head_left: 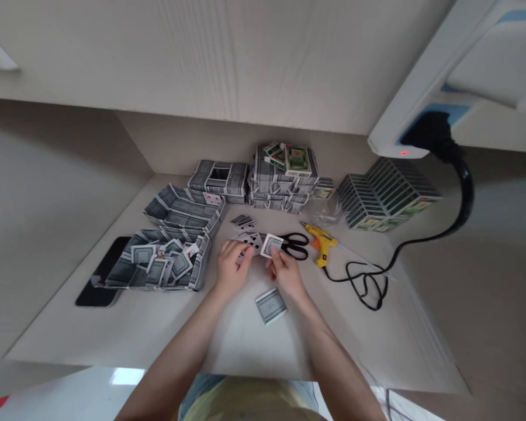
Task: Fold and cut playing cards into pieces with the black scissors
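Note:
My right hand pinches a playing card between thumb and fingers, its grey patterned back facing up. To the left, my left hand has its fingers bent, with a gap between thumb and forefinger; I see nothing held in it. Just beyond that hand, several face-up playing cards lie on the table. A square folded card piece rests between my forearms. Black-handled scissors lie behind my right hand, their blades partly hidden by the cards.
A yellow glue gun with a black cord lies at right. Card-made trays stand at left, the front tray holding folded cards and overlapping a phone. Behind are card-built boxes and stacked card packs. A power strip hangs overhead.

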The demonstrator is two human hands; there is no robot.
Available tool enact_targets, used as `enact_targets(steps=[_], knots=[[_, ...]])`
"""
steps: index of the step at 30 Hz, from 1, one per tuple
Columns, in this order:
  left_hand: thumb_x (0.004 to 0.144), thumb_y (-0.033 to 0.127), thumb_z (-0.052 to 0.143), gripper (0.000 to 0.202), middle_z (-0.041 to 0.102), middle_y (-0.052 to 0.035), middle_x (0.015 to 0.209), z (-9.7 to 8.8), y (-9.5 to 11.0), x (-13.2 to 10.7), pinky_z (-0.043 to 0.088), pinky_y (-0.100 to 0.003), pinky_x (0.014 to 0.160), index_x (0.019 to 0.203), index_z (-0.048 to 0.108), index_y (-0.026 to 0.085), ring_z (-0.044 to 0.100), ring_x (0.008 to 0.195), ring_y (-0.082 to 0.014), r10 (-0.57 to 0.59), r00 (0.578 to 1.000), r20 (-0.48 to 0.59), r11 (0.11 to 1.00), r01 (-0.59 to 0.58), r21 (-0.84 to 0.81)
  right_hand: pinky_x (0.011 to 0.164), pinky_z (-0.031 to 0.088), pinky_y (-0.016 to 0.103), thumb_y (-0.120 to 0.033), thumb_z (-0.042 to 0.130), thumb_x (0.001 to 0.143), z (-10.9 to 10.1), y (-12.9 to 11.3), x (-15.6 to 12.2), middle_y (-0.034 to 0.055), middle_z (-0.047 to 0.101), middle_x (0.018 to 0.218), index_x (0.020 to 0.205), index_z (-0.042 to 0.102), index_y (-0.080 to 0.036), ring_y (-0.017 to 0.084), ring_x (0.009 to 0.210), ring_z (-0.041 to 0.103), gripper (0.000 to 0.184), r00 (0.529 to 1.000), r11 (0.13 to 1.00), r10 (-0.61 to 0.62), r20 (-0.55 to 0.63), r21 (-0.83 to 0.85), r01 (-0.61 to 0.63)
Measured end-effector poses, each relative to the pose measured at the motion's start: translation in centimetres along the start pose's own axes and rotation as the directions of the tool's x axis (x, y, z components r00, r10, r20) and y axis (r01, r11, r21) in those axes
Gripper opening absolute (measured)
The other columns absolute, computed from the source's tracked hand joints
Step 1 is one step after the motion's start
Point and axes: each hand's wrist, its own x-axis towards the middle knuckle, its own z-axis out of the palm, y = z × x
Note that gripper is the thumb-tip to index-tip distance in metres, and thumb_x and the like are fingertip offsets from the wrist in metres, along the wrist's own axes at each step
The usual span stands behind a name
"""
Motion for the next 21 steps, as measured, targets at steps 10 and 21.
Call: enact_targets(steps=[10,21], knots=[[0.072,0.027,0.060,0.055,0.049,-0.0111,0.124,0.5,-2.0,0.3,0.027,-0.047,0.101,0.123,0.040,0.018,0.036,0.122,-0.0262,-0.016,0.985,0.174,0.994,-0.002,0.106,0.029,0.031,0.020,-0.069,0.045,0.067,-1.6,-0.2,1.0,-0.0062,0.034,0.029,0.050,0.054,-0.015,0.010,0.027,0.043,0.057,0.985,0.980,0.140,-0.101,0.156,-0.124],[0.072,0.030,0.061,0.050,0.052,-0.0119,0.117,-0.5,0.2,0.5,0.036,-0.043,0.094,0.117,0.043,0.018,0.046,0.112,-0.0242,0.024,0.999,-0.027,0.979,-0.029,-0.202,0.050,0.049,0.025,-0.050,0.061,0.069,-0.6,-1.4,0.2,0.0043,0.062,0.062,0.075,0.062,-0.013,0.015,0.058,0.061,0.038,0.976,0.829,0.110,0.187,0.524,-0.194]])
